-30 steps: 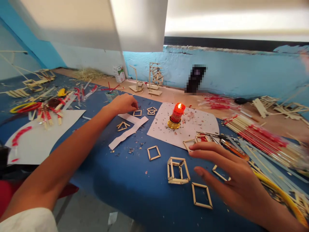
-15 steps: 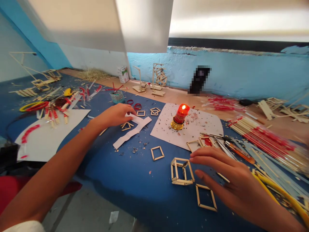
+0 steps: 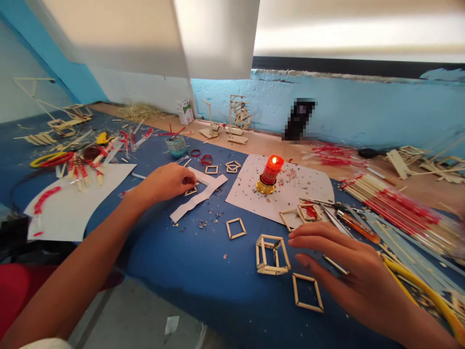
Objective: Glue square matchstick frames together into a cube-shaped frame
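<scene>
My left hand (image 3: 169, 182) has curled its fingers and thumb onto a small stick frame (image 3: 191, 192), which they partly cover. Beside those fingertips lies a strip of white paper (image 3: 198, 198). My right hand (image 3: 345, 257) is open, fingers apart, palm down over the blue table. Just left of its fingertips stands a wooden stick cube (image 3: 272, 254). Below them lies a flat stick square (image 3: 307, 292); another stick square (image 3: 236, 228) rests further left. A small square (image 3: 211, 169) and a braced frame (image 3: 233, 166) lie behind the paper strip.
A lit red candle (image 3: 273, 170) on a gold base stands on a white sheet (image 3: 308, 182) with dark crumbs. An orange cutter (image 3: 358, 227) and bundled sticks (image 3: 395, 206) lie right. A glass jar (image 3: 176, 146) stands at the back. Stick models (image 3: 239, 118) line the wall.
My left hand has come down and slightly toward me, its fingers closing over the small frame. My right hand stays open, almost in place.
</scene>
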The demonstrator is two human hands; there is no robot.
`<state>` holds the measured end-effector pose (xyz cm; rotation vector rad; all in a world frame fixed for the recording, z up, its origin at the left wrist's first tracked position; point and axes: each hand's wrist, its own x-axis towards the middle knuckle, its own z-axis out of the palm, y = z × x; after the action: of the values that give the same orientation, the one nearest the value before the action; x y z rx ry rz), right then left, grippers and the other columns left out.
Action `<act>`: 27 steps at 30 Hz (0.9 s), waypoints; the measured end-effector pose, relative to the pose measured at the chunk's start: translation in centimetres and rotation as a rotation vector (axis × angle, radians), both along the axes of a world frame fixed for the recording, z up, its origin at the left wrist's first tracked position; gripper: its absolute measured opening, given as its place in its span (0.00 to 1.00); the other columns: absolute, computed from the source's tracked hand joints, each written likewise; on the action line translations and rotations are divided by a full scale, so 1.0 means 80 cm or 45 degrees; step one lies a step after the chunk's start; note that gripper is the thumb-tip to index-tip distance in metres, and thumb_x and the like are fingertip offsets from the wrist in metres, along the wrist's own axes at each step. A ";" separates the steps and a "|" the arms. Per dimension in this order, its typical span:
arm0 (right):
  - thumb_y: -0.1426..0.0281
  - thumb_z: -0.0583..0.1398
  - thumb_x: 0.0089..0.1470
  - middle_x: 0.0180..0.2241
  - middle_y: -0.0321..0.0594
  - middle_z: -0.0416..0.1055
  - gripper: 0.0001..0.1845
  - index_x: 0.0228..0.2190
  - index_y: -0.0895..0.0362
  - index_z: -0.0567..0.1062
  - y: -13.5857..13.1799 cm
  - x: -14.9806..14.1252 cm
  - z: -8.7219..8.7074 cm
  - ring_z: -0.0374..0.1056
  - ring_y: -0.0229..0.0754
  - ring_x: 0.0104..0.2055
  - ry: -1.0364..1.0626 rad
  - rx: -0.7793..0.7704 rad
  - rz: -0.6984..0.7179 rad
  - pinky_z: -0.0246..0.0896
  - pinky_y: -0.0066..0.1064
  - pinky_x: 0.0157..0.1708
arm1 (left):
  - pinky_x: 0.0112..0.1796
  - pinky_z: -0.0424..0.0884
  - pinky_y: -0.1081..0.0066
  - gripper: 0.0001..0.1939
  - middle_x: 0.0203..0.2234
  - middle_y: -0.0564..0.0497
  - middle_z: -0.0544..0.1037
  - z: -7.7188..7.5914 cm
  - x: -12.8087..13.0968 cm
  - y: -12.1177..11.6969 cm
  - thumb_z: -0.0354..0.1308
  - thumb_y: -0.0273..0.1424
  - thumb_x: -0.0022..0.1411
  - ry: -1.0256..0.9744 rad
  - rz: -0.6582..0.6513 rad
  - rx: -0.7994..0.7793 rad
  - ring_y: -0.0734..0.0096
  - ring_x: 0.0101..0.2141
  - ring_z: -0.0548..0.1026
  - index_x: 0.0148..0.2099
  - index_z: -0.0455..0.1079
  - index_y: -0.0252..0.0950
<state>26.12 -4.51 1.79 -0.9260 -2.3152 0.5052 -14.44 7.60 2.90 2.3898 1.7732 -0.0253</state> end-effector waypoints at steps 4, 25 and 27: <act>0.73 0.61 0.64 0.47 0.38 0.77 0.13 0.48 0.47 0.75 0.001 0.002 0.002 0.75 0.41 0.48 0.025 -0.060 -0.055 0.73 0.32 0.46 | 0.35 0.68 0.67 0.16 0.32 0.47 0.85 0.033 0.013 -0.025 0.56 0.41 0.64 -0.075 0.057 0.144 0.58 0.32 0.80 0.41 0.81 0.38; 0.71 0.64 0.62 0.31 0.34 0.77 0.05 0.40 0.52 0.78 0.013 -0.025 0.006 0.73 0.38 0.30 0.198 -0.184 -0.197 0.69 0.29 0.32 | 0.26 0.65 0.74 0.17 0.30 0.53 0.78 0.034 0.190 -0.095 0.64 0.38 0.65 -1.111 -0.181 -0.883 0.72 0.28 0.71 0.53 0.78 0.38; 0.73 0.63 0.62 0.32 0.34 0.78 0.05 0.38 0.52 0.78 0.015 -0.023 0.006 0.73 0.37 0.31 0.161 -0.199 -0.155 0.69 0.28 0.32 | 0.26 0.66 0.74 0.23 0.32 0.53 0.79 0.033 0.191 -0.093 0.65 0.38 0.65 -1.112 -0.187 -0.914 0.73 0.27 0.72 0.60 0.74 0.41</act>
<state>24.26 -3.31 2.25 -1.0700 -2.1145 0.6806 0.82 0.15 5.56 1.6096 0.9489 0.2711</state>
